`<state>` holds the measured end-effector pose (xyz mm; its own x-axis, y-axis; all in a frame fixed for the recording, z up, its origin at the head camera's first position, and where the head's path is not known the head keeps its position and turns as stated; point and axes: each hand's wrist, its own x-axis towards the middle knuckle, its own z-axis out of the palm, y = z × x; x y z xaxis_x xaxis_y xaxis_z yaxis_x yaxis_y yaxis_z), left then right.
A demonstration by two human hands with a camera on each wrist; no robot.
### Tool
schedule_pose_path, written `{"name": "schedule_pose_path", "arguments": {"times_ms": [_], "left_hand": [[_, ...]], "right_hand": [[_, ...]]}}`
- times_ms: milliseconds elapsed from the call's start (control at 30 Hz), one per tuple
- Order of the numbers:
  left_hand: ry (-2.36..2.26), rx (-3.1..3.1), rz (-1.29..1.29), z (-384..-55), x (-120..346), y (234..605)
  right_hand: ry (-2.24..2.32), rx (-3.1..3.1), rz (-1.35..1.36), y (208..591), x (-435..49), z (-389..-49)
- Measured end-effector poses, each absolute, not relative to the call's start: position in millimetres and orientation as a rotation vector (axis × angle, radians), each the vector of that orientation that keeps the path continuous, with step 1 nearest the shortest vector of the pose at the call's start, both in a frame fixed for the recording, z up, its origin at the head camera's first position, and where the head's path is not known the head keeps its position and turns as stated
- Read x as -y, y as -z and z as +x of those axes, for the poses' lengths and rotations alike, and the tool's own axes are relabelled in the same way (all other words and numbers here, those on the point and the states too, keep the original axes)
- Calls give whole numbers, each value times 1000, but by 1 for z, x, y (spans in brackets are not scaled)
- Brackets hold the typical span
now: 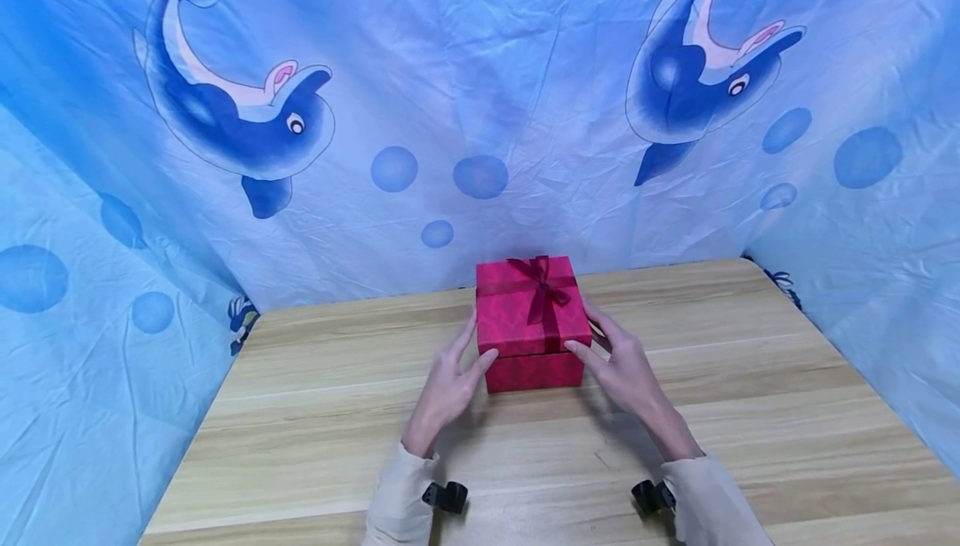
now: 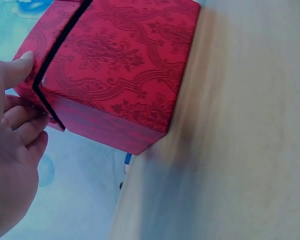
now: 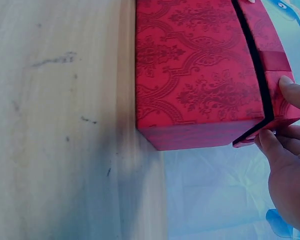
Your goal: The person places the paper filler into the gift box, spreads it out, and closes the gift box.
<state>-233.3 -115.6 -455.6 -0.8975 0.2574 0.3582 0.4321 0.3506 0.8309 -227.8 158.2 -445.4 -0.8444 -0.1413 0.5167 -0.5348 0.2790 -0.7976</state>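
Note:
A red patterned gift box [image 1: 534, 373] stands on the wooden table near its back edge. Its lid [image 1: 510, 313] is topped with a dark red ribbon bow [image 1: 543, 283]. My left hand [image 1: 447, 383] grips the lid's left side, thumb at the front corner. On the opposite side, my right hand [image 1: 626, 367] holds the lid with its thumb on the front face. Both wrist views show a dark line between the lid's rim and the box body [image 2: 120, 65]; whether the lid is lifted I cannot tell. The box's inside is hidden.
The pale wooden table [image 1: 315, 413] runs out to both sides of the box. A blue curtain [image 1: 420, 71] printed with dolphins and bubbles hangs behind the table and along its sides. Small black wrist devices [image 1: 446, 497] are on both forearms.

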Motion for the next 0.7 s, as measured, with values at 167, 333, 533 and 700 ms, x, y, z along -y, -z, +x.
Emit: {"name": "schedule_pose_path", "arguments": {"times_ms": [167,333,533,700], "left_hand": [[1532,2469,-619,-233,114,460],[1517,2468,-624,-232,114,461],[1539,2474,-629,-232,116,463],[1530,2500,-635,-232,116,467]], "right_hand": [[-1585,2219,614,450,-160,-229],[-1613,2266,569,450,-160,-227],[-1609,2314,550,451,-160,-226],[-1582,2329,549,455,-161,-226]]}}
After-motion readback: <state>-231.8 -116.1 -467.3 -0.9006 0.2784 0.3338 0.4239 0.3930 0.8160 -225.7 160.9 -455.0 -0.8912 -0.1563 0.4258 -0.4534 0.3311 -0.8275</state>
